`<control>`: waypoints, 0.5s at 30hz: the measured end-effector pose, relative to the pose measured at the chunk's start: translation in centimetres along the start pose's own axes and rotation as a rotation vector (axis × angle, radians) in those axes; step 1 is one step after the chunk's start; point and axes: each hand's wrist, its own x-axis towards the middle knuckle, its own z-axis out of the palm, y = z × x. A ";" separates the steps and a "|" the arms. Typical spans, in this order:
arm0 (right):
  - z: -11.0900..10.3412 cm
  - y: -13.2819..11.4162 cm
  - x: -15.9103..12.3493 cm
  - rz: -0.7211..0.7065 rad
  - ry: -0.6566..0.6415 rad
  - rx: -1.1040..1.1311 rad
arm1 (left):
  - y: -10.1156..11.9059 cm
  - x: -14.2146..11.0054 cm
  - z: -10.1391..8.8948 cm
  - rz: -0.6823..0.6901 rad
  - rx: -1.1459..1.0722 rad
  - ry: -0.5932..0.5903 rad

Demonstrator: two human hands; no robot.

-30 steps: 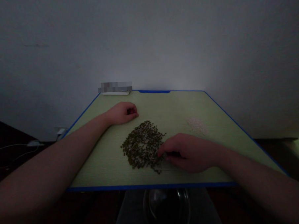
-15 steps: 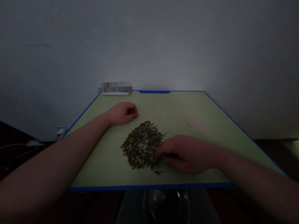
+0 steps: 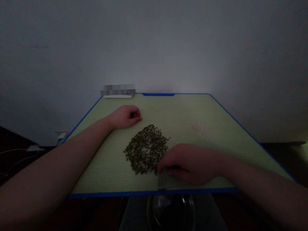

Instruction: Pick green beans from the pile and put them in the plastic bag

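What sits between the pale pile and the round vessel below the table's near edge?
In the head view, the right hand lies between them, then a strip of tabletop and the blue near edge.

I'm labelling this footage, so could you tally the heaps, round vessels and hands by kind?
Heaps of small pieces: 2 (dark heap, pale heap)
Round shiny vessel, below the table's near edge: 1
Bare hands: 2 (left hand, right hand)
Total: 5; single pieces are too small to count.
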 end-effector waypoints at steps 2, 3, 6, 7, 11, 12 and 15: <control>0.0 0.0 -0.2 0.008 -0.016 0.000 | 0.1 0.0 -0.1 0.004 0.001 -0.002; 0.0 0.1 -0.2 0.007 -0.022 0.004 | 0.1 0.0 -0.1 0.006 0.001 -0.005; -0.1 0.1 -0.4 -0.005 -0.044 0.017 | -0.1 0.0 0.0 0.012 0.003 -0.011; -0.2 0.2 -0.4 -0.012 -0.053 0.018 | -0.1 0.1 0.0 0.014 0.005 -0.010; -0.3 0.3 -0.8 -0.030 -0.097 0.005 | -0.2 0.1 0.0 0.017 0.003 -0.009; -0.4 0.3 -0.9 -0.024 -0.095 0.002 | -0.2 0.0 0.0 0.013 0.001 -0.010; -0.6 0.1 -1.0 0.035 -0.025 -0.025 | 0.0 0.0 -0.1 -0.002 -0.002 -0.015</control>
